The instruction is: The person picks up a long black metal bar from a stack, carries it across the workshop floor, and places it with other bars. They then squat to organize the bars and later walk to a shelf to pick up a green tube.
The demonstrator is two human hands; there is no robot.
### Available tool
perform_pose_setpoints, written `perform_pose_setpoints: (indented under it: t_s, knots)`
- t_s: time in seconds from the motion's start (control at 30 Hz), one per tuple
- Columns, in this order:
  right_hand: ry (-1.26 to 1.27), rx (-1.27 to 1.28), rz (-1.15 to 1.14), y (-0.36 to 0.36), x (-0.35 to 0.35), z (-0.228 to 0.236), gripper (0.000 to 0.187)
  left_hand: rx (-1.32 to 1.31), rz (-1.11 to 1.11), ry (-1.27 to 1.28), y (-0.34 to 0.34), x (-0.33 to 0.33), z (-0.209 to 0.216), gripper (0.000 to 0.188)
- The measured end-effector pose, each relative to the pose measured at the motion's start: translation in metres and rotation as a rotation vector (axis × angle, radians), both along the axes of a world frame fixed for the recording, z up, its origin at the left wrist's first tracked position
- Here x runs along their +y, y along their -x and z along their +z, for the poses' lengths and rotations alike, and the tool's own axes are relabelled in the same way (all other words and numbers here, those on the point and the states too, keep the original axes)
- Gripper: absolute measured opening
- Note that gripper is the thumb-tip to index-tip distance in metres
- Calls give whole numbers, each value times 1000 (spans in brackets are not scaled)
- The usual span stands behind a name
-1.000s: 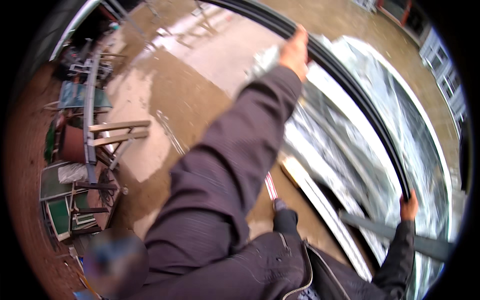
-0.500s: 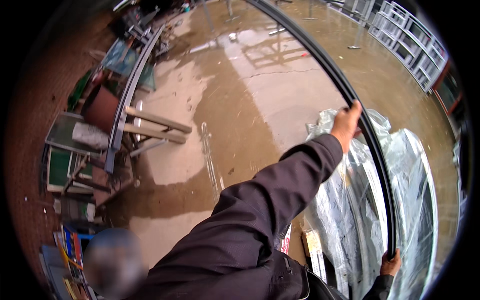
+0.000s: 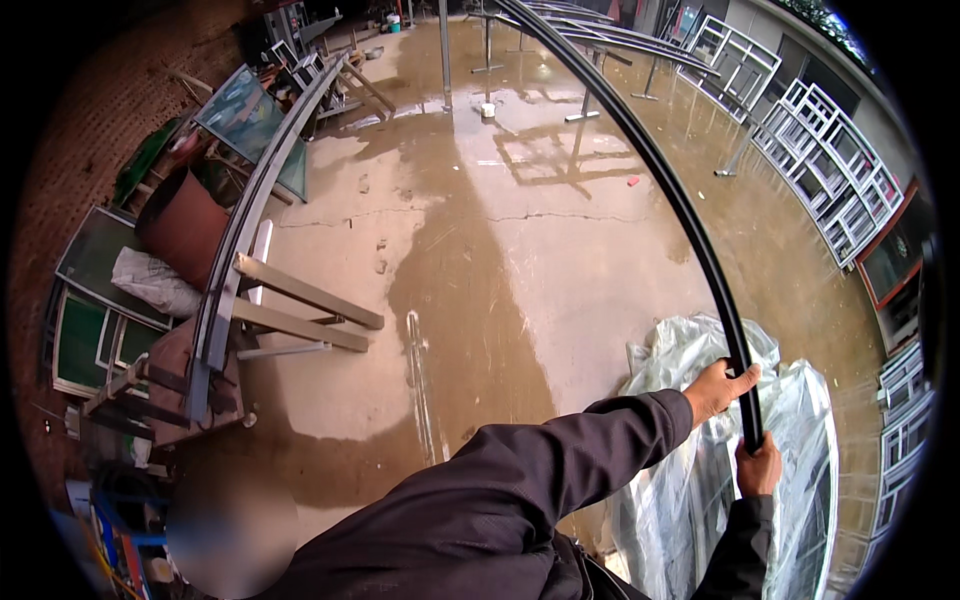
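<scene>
A long dark metal profile (image 3: 702, 240) curves from the top edge of the view down to my hands on the right. My left hand (image 3: 718, 390) is closed around it a little above its near end, thumb across the top. Just below, my right hand (image 3: 760, 466) grips the near end. Crumpled clear plastic sheeting (image 3: 690, 500) lies beneath and beside both hands, covering a long stack whose contents I cannot make out.
At left, long grey profiles (image 3: 245, 205) rest on a stand with wooden legs (image 3: 310, 290). A brown barrel (image 3: 185, 220) and framed panels stand behind. White window frames (image 3: 830, 165) lean at the right. More profiles (image 3: 620, 35) lie on far stands. Wet patches mark the floor.
My hands are now closer together on the profile, the right one higher in view and the left one lower. My view has tilted up, showing more of the far yard.
</scene>
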State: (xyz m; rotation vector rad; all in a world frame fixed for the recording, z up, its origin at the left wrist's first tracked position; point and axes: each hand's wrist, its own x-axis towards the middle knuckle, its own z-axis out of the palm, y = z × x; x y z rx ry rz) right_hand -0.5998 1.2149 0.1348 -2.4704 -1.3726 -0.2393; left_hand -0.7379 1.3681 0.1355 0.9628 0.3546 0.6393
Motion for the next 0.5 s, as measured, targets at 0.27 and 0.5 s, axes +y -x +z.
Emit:
perform_pose_setpoints:
  t_s: [0.27, 0.5]
  knots:
    - [20, 17, 63, 116, 209, 19, 28, -102, 160, 228, 54, 159, -9, 35]
    - [65, 195, 152, 118, 294, -40, 30, -62, 334, 144, 118, 365, -29, 28]
